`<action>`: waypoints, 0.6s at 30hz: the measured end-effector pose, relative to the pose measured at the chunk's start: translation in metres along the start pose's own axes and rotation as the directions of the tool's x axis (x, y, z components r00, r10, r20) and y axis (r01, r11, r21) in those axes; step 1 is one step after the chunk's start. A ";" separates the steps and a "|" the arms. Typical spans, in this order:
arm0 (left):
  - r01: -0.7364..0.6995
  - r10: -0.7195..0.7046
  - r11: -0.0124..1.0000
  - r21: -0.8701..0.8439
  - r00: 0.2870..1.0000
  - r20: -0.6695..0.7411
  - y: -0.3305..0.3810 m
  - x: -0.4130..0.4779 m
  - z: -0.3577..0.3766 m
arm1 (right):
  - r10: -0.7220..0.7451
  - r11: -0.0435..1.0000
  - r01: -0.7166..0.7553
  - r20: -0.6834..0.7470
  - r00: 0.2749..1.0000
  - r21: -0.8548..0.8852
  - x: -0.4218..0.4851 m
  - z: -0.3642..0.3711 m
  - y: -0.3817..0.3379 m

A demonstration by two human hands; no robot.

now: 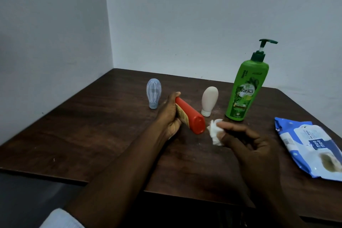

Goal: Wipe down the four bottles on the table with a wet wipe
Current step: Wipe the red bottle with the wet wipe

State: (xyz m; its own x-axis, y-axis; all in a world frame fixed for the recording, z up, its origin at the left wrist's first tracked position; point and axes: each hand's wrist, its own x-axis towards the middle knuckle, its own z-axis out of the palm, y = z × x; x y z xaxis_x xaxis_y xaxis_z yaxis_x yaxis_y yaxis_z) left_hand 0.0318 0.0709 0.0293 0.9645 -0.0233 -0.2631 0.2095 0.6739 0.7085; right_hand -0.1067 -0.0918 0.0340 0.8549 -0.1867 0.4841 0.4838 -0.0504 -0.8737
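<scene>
Bottles (210, 101) and wipes pack (312, 149) near hands

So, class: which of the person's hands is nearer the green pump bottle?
Right. The right hand with the wipe sits just in front of the green pump bottle; the left hand is farther left, holding the red bottle.

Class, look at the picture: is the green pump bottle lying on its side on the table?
No, the green pump bottle stands upright on the table, its pump head pointing up.
</scene>
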 end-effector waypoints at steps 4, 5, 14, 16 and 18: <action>0.008 -0.008 1.000 -0.020 1.000 0.000 0.001 0.000 0.000 | 0.136 0.978 -0.128 -0.038 0.990 0.162 0.003 -0.008 0.004; 0.006 -0.006 1.000 -0.024 1.000 0.002 0.001 0.000 0.000 | 0.168 0.969 -0.159 -0.033 0.985 0.189 0.002 -0.008 0.006; -0.078 0.077 0.997 0.014 0.997 0.022 -0.001 0.002 0.001 | 0.201 0.975 -0.201 0.016 0.980 0.094 0.002 -0.004 0.023; -0.124 0.122 0.991 0.049 0.992 0.042 -0.001 0.001 0.003 | 0.207 0.974 -0.208 0.019 0.978 0.085 0.007 -0.003 0.024; -0.184 0.179 0.981 0.066 0.981 0.075 -0.001 -0.001 0.006 | 0.215 0.974 -0.217 0.041 0.976 0.065 0.011 -0.004 0.023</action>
State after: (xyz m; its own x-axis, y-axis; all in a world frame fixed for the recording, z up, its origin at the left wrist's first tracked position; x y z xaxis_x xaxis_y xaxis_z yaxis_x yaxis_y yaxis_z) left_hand 0.0321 0.0660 0.0327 0.9958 0.0424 -0.0816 0.0382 0.6165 0.7865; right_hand -0.0867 -0.0986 0.0188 0.9458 -0.1524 0.2867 0.2978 0.0555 -0.9530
